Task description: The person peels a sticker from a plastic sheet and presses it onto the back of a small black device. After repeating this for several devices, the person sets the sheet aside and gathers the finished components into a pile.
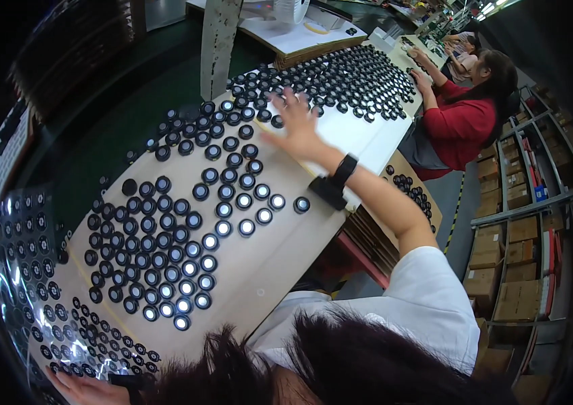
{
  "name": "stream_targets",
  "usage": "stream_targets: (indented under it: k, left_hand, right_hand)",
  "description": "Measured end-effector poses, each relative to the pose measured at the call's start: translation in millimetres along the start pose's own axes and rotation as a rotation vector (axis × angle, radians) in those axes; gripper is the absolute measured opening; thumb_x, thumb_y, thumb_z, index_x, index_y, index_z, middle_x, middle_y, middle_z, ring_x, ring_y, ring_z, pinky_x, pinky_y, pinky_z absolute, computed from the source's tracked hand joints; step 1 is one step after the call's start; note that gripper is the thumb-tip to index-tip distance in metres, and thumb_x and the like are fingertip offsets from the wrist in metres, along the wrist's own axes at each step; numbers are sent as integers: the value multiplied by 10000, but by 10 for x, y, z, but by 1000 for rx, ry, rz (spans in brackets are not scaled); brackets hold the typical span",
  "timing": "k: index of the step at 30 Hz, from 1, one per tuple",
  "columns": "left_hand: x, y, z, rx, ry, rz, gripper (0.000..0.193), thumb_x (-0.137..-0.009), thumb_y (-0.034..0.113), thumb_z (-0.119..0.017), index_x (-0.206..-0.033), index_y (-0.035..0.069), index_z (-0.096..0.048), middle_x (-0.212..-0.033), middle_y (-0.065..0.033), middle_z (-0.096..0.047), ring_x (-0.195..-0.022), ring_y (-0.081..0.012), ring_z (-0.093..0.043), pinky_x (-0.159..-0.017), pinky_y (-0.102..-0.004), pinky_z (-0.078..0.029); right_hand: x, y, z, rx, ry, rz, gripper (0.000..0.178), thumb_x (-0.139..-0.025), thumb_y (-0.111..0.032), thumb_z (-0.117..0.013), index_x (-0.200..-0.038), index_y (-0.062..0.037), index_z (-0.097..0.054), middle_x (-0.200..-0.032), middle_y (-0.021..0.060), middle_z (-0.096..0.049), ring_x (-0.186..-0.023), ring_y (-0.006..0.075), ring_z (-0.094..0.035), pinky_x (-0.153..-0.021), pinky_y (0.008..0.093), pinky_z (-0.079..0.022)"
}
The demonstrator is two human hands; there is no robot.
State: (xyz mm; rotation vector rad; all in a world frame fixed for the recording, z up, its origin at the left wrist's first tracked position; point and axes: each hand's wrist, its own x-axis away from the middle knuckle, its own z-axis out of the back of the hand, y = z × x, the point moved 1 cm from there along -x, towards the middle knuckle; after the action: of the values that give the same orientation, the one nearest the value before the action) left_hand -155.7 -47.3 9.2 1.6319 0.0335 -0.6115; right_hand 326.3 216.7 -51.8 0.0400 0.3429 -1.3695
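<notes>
Small black round parts with pale, shiny centres (176,254) lie spread over the light board in front of me. My right hand (298,131) reaches across to the far side with its fingers spread, at the near edge of a dense field of the same parts (361,74). It is slightly blurred, and whether the fingertips touch any parts I cannot tell. Low at the left, my left hand (89,390) has its fingers stretched out beside smaller black ringed parts (107,341) and a clear plastic sheet or tray (10,233) with rows of black rings.
A metal post (220,50) rises behind the board. Beyond it stands a paper-covered stack (300,44). At the right a co-worker in a red top (465,121) handles parts at the same bench. Shelves with cardboard boxes (519,300) line the right side.
</notes>
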Motion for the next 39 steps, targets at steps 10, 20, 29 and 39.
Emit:
stream_targets:
  k: [10,20,29,39]
  left_hand:
    - [49,-9,-1073,-99,-26,-158,337,-839,161,-417,-1109,-40,-434,-1100,-166,-453,-992,-218,-445,-852,-284,-348]
    - [243,367,-1619,-242,62,-210,324,-815,141,-431,-1063,-66,-456,-1051,-182,-467,-963,-239,-439,-851,-319,-330]
    - [320,397,-1072,-435,55,-233,312,-793,123,-445,-1021,-89,-475,-1006,-197,-479,-937,-258,-435,-849,-349,-313]
    - [154,34,-135,-329,-44,99,327,-838,170,-406,-1081,-42,-458,-1065,-170,-465,-932,-226,-457,-780,-288,-376]
  right_hand:
    - [-985,2872,663,175,15,-660,831,-634,-693,-430,-1303,-255,-204,-1373,123,-62,-1236,400,-10,-914,613,3]
    - [-1211,3112,413,52,-225,-697,787,-646,-719,-357,-1295,-300,-206,-1369,122,-92,-1233,404,-43,-924,599,-5]
    - [-646,2300,277,95,-292,-519,728,-680,-690,-349,-1285,-302,-229,-1360,139,-114,-1220,400,-113,-929,590,-26]
    - [38,1024,48,34,-260,-253,747,-669,-685,-382,-1274,-259,-279,-1343,181,-136,-1201,439,-129,-910,611,-35]
